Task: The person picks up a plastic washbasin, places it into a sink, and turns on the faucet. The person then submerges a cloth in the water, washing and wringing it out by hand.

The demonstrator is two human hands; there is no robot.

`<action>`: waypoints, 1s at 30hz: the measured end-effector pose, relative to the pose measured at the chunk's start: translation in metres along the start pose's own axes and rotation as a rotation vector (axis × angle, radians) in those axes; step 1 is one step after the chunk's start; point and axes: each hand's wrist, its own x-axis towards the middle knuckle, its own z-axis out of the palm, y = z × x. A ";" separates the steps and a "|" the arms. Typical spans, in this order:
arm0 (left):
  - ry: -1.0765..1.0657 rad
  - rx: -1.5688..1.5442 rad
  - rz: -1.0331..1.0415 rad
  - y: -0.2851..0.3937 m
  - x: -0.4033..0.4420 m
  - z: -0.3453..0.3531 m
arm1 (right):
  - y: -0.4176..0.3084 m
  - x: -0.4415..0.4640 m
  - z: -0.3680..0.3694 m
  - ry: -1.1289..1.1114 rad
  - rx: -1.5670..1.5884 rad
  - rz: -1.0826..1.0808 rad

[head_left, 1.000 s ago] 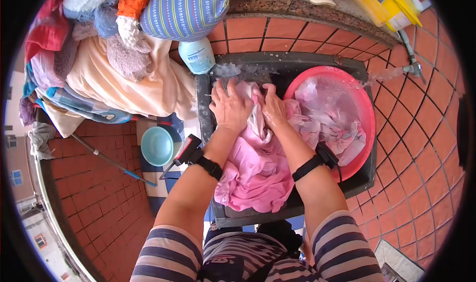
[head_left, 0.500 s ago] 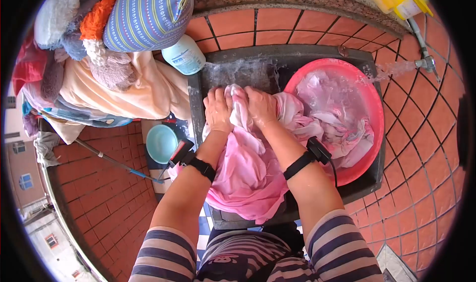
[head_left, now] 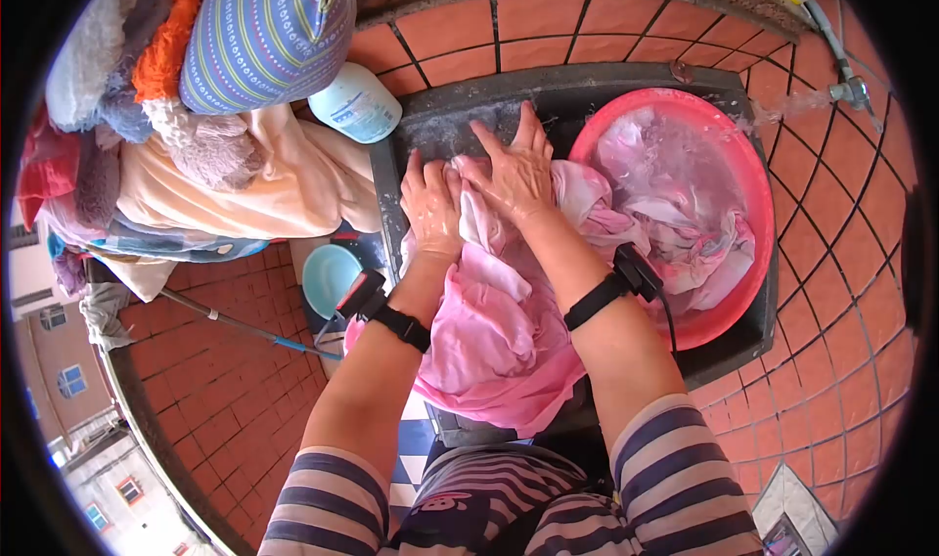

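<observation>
A wet pink-and-white cloth (head_left: 494, 307) lies bunched over the dark sink (head_left: 460, 116), its lower end draping over the front edge. My left hand (head_left: 430, 204) is closed on the cloth's upper left part, its fingertips pointing toward the back of the sink. Just right of it, my right hand (head_left: 516, 170) rests against the same cloth with its fingers spread and partly lifted. Beside my right hand, more pink-and-white fabric runs into a red basin (head_left: 763, 204) of cloudy water. The cloth under my palms is hidden.
Water runs from a tap (head_left: 853, 92) toward the basin. A white-blue detergent bottle (head_left: 354, 104) stands at the sink's left corner, near piled fabrics and a striped pillow (head_left: 269, 38). A light-blue bowl (head_left: 331, 280) sits lower left. Tiled walls (head_left: 822, 292) surround the sink.
My right hand has loosened from the bunched cloth, and its fingers have spread and extended. My left hand stays at the cloth, with its fingers a little straighter. The view has shifted slightly.
</observation>
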 end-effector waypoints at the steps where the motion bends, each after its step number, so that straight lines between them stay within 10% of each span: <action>1: -0.144 -0.044 0.080 -0.001 -0.011 -0.011 | -0.007 -0.015 -0.010 -0.073 -0.149 0.032; 4: -0.325 -0.482 -0.071 0.042 -0.076 -0.095 | -0.051 -0.070 -0.098 -0.534 0.177 0.216; 9: -0.185 -0.281 0.194 0.065 -0.136 -0.119 | -0.049 -0.164 -0.114 -0.292 0.298 -0.035; 13: -0.032 -0.065 -0.035 0.018 0.001 -0.007 | 0.010 -0.022 -0.016 -0.238 0.024 -0.200; 15: 0.257 -0.020 0.056 0.017 0.013 0.005 | -0.007 -0.016 -0.024 0.198 -0.094 -0.060; 18: -0.239 -0.028 0.265 -0.014 -0.046 -0.011 | -0.032 -0.067 -0.061 0.016 -0.092 0.058; 19: -0.579 -0.235 -0.176 0.027 -0.067 -0.066 | -0.047 -0.087 -0.092 -0.084 0.000 0.063; 25: -0.203 0.012 0.307 0.101 -0.152 -0.134 | -0.045 -0.187 -0.133 -0.278 0.211 -0.044; 29: -0.302 -0.127 -0.432 0.011 -0.046 -0.024 | -0.005 -0.036 -0.015 -0.355 0.024 0.008; 30: -0.237 -0.059 -0.312 0.002 -0.045 -0.015 | -0.004 -0.030 -0.012 -0.337 0.040 0.016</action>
